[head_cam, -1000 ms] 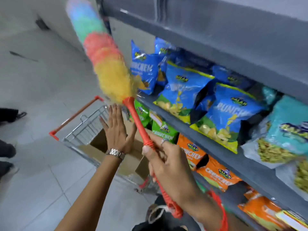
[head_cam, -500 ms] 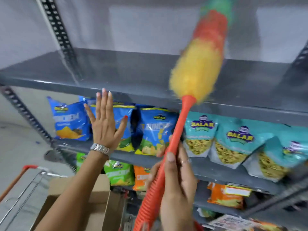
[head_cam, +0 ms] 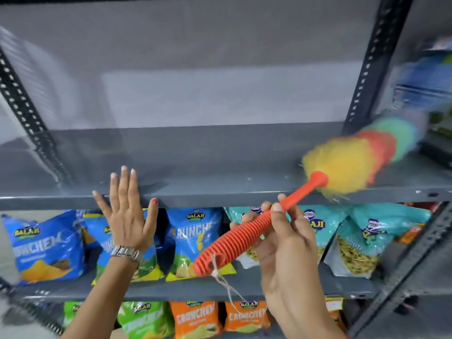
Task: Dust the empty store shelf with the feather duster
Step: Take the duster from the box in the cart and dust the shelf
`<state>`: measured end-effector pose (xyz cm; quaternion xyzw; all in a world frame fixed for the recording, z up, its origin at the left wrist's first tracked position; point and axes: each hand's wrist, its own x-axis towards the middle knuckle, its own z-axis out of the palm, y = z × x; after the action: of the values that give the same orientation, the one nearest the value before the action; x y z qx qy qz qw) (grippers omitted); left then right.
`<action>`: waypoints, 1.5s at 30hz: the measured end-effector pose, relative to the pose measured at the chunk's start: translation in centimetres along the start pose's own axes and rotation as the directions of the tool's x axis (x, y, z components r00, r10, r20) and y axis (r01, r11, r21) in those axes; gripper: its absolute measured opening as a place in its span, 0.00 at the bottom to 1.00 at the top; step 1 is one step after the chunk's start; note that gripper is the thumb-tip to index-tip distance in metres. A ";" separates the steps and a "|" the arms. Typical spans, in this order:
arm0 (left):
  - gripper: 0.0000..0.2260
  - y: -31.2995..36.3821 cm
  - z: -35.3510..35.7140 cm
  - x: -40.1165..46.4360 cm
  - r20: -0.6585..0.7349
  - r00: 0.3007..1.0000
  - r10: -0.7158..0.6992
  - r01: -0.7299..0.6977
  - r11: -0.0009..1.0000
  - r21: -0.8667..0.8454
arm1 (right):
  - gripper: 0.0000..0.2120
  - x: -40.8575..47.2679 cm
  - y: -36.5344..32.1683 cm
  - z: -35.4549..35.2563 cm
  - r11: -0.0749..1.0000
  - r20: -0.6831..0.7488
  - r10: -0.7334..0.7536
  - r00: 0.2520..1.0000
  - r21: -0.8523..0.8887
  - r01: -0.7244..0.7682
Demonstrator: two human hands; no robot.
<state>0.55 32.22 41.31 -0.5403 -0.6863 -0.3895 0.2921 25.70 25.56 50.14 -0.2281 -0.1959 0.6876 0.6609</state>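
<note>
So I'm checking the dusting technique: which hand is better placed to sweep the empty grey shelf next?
Right hand: it grips the orange ribbed handle of the rainbow feather duster, fluff already on the grey metal shelf. Left hand is open and empty.

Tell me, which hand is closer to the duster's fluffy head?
The right. The right hand grips the orange handle just below the fluffy head. The left hand is open, off to the left at the gray shelf edge.

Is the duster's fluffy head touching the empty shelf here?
Touching. In the head view, the feather duster head's yellow fluff lies on the empty shelf and spills over its front edge, no gap visible.
</note>
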 end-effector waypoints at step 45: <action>0.29 -3.3 -3.1 1.7 -0.064 0.996 -0.057 0.059 0.998 0.035 | 0.10 13.2 2.1 9.0 -0.134 0.612 0.349 0.710 -0.717 0.684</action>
<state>-3.09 30.06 43.61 -0.5020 -0.6993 -0.4018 0.3122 18.51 38.89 55.60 -0.3445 -0.8822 0.2190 0.2348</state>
